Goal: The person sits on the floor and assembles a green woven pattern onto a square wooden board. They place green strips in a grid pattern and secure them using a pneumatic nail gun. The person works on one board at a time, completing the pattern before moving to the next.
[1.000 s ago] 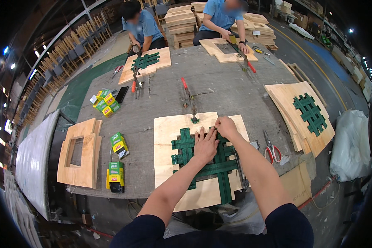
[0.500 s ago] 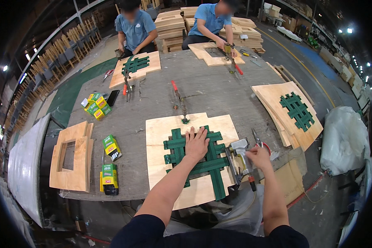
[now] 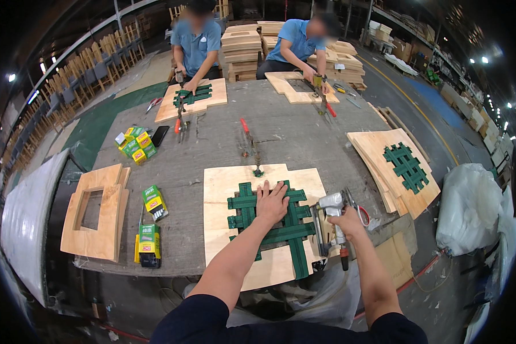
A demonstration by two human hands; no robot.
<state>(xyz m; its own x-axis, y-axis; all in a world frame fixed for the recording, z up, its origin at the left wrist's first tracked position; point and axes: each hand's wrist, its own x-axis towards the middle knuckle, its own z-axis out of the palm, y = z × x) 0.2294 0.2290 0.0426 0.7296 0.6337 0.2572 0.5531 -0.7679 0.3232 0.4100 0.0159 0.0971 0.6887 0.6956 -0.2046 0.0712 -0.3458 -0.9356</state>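
In front of me lies a plywood panel (image 3: 223, 184) with green elastic webbing straps (image 3: 281, 234) woven over its cut-out. One long strap hangs down past the others toward the panel's near edge. My left hand (image 3: 272, 203) presses on the webbing, fingers spread. At the panel's right edge, my right hand (image 3: 346, 222) is closed on a grey pneumatic staple gun (image 3: 331, 202), which lies on its side. Red-handled scissors (image 3: 362, 214) rest just beyond that hand. A toggle clamp (image 3: 257, 163) with a red handle stands at the panel's far edge.
Bare panels (image 3: 74, 226) and staple boxes (image 3: 150, 243) lie to the left. More boxes (image 3: 136, 144) sit farther back beside a phone (image 3: 160, 135). A webbed panel (image 3: 378, 150) tops a stack at right. Two co-workers work across the table (image 3: 212, 140).
My right hand has gone from beside the staple gun to gripping it, and the gun has shifted slightly. My left hand stays on the webbing. The left co-worker's hand has moved onto their webbing.
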